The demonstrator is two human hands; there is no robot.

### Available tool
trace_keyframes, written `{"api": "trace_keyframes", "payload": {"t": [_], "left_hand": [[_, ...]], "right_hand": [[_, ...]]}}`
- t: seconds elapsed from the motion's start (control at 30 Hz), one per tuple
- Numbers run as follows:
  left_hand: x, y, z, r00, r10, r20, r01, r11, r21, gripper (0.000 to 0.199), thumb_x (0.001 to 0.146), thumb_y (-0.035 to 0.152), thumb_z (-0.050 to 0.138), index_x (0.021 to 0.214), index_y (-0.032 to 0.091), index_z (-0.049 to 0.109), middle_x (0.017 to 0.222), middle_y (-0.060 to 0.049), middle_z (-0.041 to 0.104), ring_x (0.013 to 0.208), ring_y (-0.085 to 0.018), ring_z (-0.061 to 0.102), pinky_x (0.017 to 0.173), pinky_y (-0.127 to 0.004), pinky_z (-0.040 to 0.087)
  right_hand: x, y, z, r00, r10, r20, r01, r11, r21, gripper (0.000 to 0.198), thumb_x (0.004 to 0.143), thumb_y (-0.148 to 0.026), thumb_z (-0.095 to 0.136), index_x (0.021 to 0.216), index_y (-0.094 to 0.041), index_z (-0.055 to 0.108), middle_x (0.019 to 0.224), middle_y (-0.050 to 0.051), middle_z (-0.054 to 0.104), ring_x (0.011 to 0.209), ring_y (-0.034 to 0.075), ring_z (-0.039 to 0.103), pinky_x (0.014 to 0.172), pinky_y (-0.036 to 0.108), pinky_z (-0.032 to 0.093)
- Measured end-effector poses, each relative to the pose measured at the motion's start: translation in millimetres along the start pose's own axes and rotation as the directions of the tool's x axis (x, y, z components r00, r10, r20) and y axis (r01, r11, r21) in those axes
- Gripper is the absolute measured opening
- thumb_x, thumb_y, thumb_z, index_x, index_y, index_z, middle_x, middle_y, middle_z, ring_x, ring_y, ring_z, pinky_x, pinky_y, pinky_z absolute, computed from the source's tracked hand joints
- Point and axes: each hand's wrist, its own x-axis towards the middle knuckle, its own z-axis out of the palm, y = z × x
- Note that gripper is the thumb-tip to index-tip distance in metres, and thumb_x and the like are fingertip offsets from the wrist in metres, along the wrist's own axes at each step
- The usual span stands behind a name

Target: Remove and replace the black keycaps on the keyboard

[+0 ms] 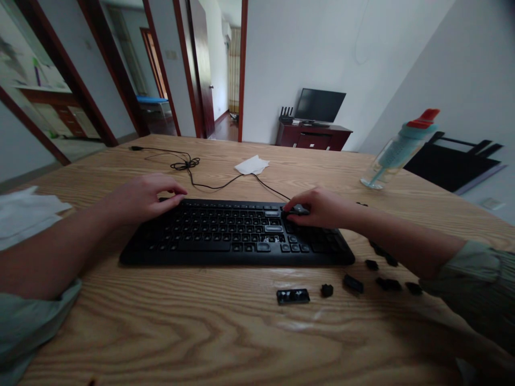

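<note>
A black keyboard (pixel 209 246) lies across the middle of the table, many of its key positions without caps. At its upper left corner rests my left hand (pixel 139 198), thumb and forefinger apart, the thumb touching the top edge. My right hand (pixel 322 206) is over the upper right part of the keyboard, fingers bent down in a pinch. Something small and greyish shows between them; I cannot make out what it is. Loose black keycaps (pixel 326 290) are scattered at the right, among them a long keycap (pixel 293 296) lying upside down.
The keyboard's black cable (pixel 215 187) runs back to a coil. White paper (pixel 252 164) lies behind the keyboard, with more white tissue (pixel 26 212) at far left. A clear bottle with a red lid (pixel 396 153) stands at back right. A chair (pixel 450 161) is beyond the table.
</note>
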Motion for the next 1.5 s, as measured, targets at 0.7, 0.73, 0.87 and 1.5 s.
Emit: {"api": "trace_keyframes", "payload": {"t": [0.7, 0.73, 0.87, 1.5], "left_hand": [[0, -1, -1, 1.000, 0.013, 0.027, -0.015, 0.999, 0.044, 0.040, 0.094, 0.049, 0.047, 0.102, 0.018, 0.071, 0.103, -0.008, 0.073, 0.099, -0.023, 0.063, 0.091, -0.038, 0.046], [-1, 0, -1, 0.999, 0.009, 0.033, -0.011, 0.999, 0.050, 0.040, 0.094, 0.048, 0.047, 0.103, 0.018, 0.071, 0.103, -0.008, 0.072, 0.099, -0.023, 0.062, 0.091, -0.038, 0.046], [-1, 1, -2, 0.999, 0.012, 0.036, -0.014, 0.999, 0.048, 0.041, 0.095, 0.048, 0.046, 0.103, 0.016, 0.071, 0.104, -0.009, 0.072, 0.099, -0.025, 0.062, 0.090, -0.039, 0.046], [0, 3, 0, 1.000, -0.006, 0.028, 0.005, 0.999, 0.043, 0.042, 0.092, 0.053, 0.046, 0.099, 0.020, 0.072, 0.100, -0.007, 0.073, 0.098, -0.026, 0.064, 0.092, -0.039, 0.047]], "right_hand": [[-7, 8, 1, 0.999, 0.029, 0.026, -0.032, 0.995, 0.098, 0.038, 0.090, -0.042, 0.059, 0.120, -0.025, 0.074, 0.099, 0.006, 0.077, 0.079, 0.019, 0.067, 0.073, 0.033, 0.050], [-7, 9, 2, 0.999, 0.024, 0.022, -0.026, 0.994, 0.104, 0.037, 0.090, -0.042, 0.058, 0.119, -0.024, 0.075, 0.102, 0.006, 0.077, 0.082, 0.019, 0.067, 0.075, 0.033, 0.050], [-9, 10, 7, 1.000, 0.023, -0.010, -0.022, 0.993, 0.115, 0.036, 0.091, -0.044, 0.059, 0.116, -0.024, 0.075, 0.105, 0.006, 0.077, 0.085, 0.020, 0.068, 0.079, 0.033, 0.051], [-15, 7, 18, 0.920, -0.358, -0.158, 0.345, 0.933, -0.105, 0.026, 0.086, -0.021, 0.060, 0.103, -0.021, 0.078, 0.120, 0.008, 0.074, 0.102, 0.021, 0.071, 0.095, 0.036, 0.055]]}}
